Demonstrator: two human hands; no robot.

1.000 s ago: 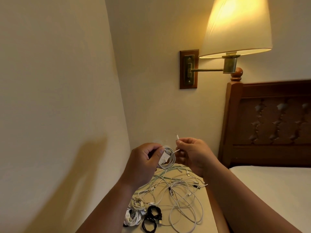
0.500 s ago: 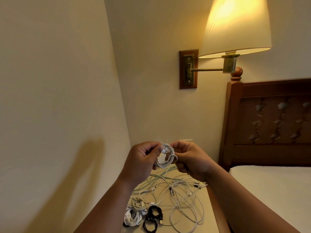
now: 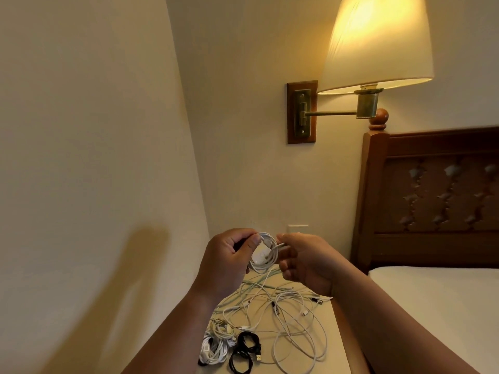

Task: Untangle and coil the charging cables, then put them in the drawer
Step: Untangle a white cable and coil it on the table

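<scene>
1. The left hand [image 3: 229,261] is held up above the nightstand. Its fingers are curled in and its thumb presses on the left side of a small white cable coil [image 3: 266,253], which it grips.
2. The right hand [image 3: 306,261] sits just on the other side of the coil. Its fingers are also curled, and the thumb and forefinger pinch a strand at the coil's right edge.
3. The coil is in the air between the two hands and touches both, over the back part of the nightstand. A white plug body shows inside its loops.
4. Below the hands, a loose tangle of white and pale green cables [image 3: 286,306] spreads over the nightstand top [image 3: 336,344], and neither hand touches it. I cannot tell whether a strand runs from the coil down into this tangle.
5. Near the front left of the nightstand lie a wound white bundle [image 3: 213,349] and a wound black bundle [image 3: 244,352], just beside each other and well below the hands.
6. A lit wall lamp [image 3: 375,41] hangs above on the right. A dark wooden headboard [image 3: 432,198] and a pale mattress [image 3: 432,306] stand to the right of the nightstand.
</scene>
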